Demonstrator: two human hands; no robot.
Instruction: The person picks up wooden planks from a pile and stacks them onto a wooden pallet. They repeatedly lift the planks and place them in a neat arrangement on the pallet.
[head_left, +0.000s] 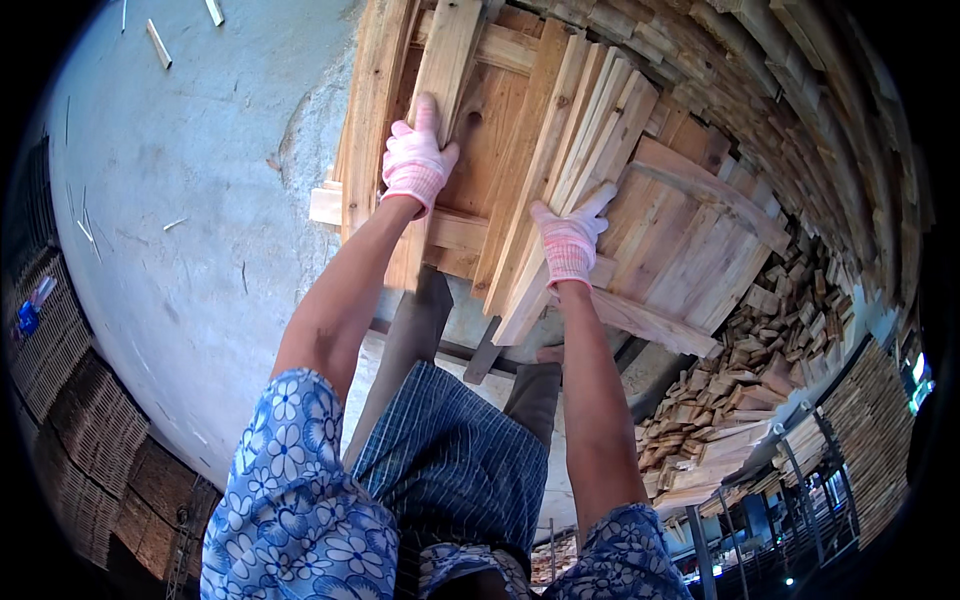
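Note:
My left hand (418, 160), in a pale pink knit glove, grips a light wooden plank (447, 50) from above, one finger stretched along it and the thumb at its right side. My right hand (571, 240), gloved alike, spans a plank (522, 315) at the right of a close row, its thumb on the left and its fingers on the right. The fingers' undersides are hidden. Between my hands lie more planks (525, 160), resting across wooden crosspieces (457, 232). Longer planks (375, 100) lie left of my left hand.
A wooden panel with crosspieces (690, 230) lies to the right. Beyond it are a heap of short wood offcuts (740, 370) and tall stacks of boards (800, 110). Grey concrete floor (200, 270) spreads left, with a few thin wood scraps (158, 44). Slatted stacks (75, 410) stand at far left.

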